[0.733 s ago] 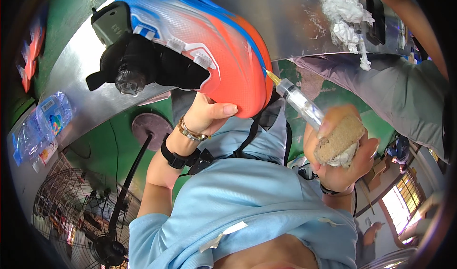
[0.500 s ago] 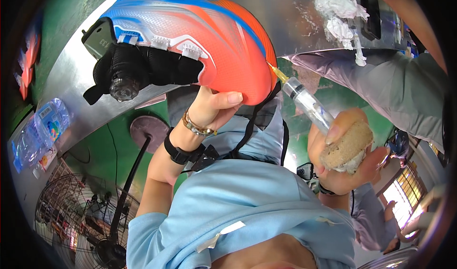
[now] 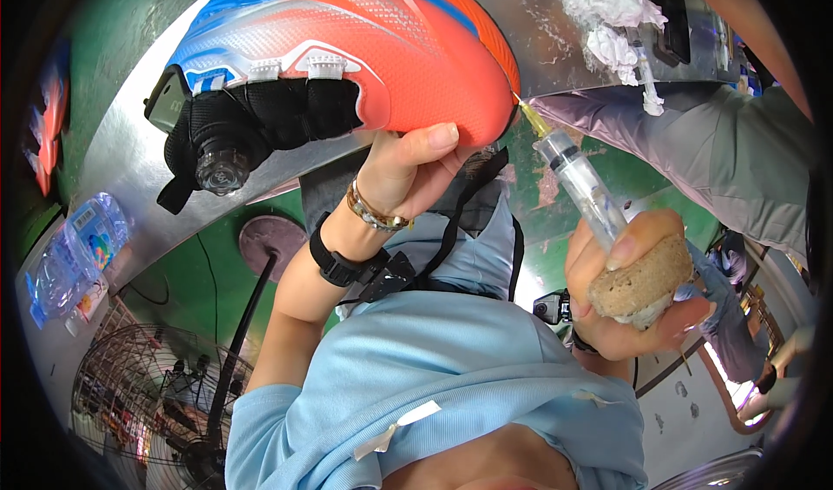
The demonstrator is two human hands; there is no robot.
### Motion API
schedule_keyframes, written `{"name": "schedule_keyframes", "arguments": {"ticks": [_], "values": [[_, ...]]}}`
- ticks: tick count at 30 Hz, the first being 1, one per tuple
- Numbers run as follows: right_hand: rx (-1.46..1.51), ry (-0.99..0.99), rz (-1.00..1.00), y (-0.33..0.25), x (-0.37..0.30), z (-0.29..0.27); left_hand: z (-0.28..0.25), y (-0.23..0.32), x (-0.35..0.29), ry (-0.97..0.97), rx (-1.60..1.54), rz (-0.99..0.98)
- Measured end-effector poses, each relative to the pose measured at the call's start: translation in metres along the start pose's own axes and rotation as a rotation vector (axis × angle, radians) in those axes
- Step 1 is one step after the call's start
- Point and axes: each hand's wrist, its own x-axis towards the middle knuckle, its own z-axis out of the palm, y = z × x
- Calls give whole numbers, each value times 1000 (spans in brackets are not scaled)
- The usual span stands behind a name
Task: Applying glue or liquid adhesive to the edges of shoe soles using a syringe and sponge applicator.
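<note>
A sports shoe [image 3: 416, 78] with a coral and blue upper, an orange sole edge and a black lining lies on its side at the upper middle. My left hand [image 3: 412, 173] is closed on its toe end, thumb on the upper. In my right hand [image 3: 599, 273] is a clear syringe [image 3: 583, 186]. Its yellow needle [image 3: 531, 118] points at the toe, the tip at or very near the seam between upper and sole. A tan crumbly block [image 3: 646, 282] with a whitish underside is also gripped in the right hand. A black-and-clear round knob [image 3: 221, 171] sits at the shoe's opening.
The metal table [image 3: 130, 199] curves beneath the shoe. Crumpled white tissue [image 3: 612, 13], another syringe [image 3: 645, 78] and a dark phone-like slab [image 3: 670, 21] are at the upper right. A clear plastic bottle [image 3: 78, 251] lies left, above a fan [image 3: 156, 386]. Another person's grey-trousered leg [image 3: 737, 169] is at right.
The toe of the shoe has shifted up and to the right, with my left hand along with it. The syringe has moved slightly the same way, its needle staying at the seam.
</note>
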Motion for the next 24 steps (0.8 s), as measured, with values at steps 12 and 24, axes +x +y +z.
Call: {"name": "schedule_keyframes", "arguments": {"ticks": [12,24], "values": [[65,-114,-81,3,7,-2,13,2,23,-31,-9,69],[193,-220,-513,43,25,5,62,21,27,275,-7,103]]}}
